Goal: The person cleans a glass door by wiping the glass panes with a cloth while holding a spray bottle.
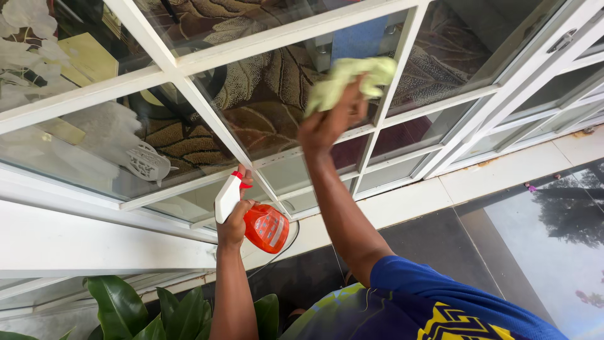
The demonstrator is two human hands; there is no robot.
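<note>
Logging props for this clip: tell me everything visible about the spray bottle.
The spray bottle is plastic-looking, with a translucent orange body and a white trigger head with a small red part at the nozzle. It is held tilted, nozzle up toward the glass pane, body down and to the right. The left hand grips its neck, a finger at the trigger. It appears to touch nothing else. Its fill level cannot be told.

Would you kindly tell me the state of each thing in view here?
Left hand: closed around the spray bottle's neck.
Spray bottle: orange with white head, held near the window, tilted.
Right hand: raised, pressing the cloth to the pane.
Cloth: pale green, bunched against the glass.
Window: white-framed, shut.
</note>
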